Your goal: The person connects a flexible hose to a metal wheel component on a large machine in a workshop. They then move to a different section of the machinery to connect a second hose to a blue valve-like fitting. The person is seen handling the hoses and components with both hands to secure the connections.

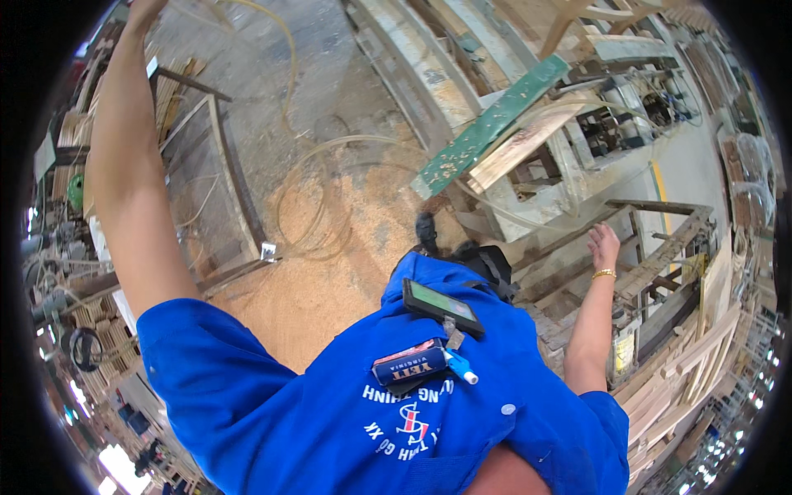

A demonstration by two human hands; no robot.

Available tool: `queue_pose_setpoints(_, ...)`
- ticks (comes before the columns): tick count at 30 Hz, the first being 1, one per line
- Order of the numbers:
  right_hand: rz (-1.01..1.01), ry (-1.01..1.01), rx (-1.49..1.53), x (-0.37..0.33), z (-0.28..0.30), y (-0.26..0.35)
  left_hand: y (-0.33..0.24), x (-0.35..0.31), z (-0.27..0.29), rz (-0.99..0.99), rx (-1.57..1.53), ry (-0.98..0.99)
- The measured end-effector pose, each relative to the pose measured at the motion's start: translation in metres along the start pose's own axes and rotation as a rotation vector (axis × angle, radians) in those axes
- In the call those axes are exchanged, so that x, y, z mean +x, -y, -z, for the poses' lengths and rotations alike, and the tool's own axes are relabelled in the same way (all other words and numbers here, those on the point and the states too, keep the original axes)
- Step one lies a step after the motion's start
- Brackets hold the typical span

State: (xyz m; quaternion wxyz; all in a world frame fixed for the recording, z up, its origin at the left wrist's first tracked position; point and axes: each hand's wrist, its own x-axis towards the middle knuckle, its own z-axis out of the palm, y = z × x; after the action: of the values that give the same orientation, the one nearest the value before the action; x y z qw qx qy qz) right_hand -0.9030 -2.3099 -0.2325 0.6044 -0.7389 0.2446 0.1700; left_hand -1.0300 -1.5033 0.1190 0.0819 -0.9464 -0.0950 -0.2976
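Note:
My left arm reaches far out to the upper left. Only the wrist end of my left hand [147,7] shows at the top edge, and its fingers are cut off. Close by it, a thin clear hose [290,70] runs down and coils loosely over the floor. My right hand [605,246], with a gold bracelet at the wrist, hangs out to the right with fingers loosely apart and nothing in them. It is nearest a worn metal frame [660,206]; whether it touches it I cannot tell.
Sawdust [309,309] covers the floor before me. A green board [487,132] and a bare wooden board [536,136] slant across a machine bed [425,74]. On the left stands a dark frame [231,177]. Stacked timber [685,371] lies at the right.

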Motion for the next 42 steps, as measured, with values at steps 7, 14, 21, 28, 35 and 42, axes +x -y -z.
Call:
queue_pose_setpoints(7, 0.336, 0.089, 0.032, -0.014, -0.049, 0.042, 0.0, -0.26, -0.01, 0.494, -0.043, 0.768)
queue_pose_setpoints(14, 0.567, 0.358, 0.128, -0.119, -0.156, 0.079, -0.241, -0.632, -0.007, 1.273, -0.714, 0.937)
queue_pose_setpoints(21, 0.589, 0.708, -0.315, -0.237, -0.288, 0.024, -0.223, -0.743, 0.009, 1.573, -0.678, 1.032)
queue_pose_setpoints(28, 0.341, 0.932, -0.712, -0.272, -0.416, -0.111, -0.148, -0.805, -0.037, 1.656, -0.459, 0.859)
queue_pose_setpoints(35, 0.348, 1.201, -1.06, -0.265, -0.554, -0.239, -0.11, -0.843, -0.118, 1.841, -0.833, 0.646)
queue_pose_setpoints(42, 0.734, 0.825, -1.394, -0.099, -0.743, -0.332, -0.106, -0.817, -0.177, 2.337, -1.235, 0.46)
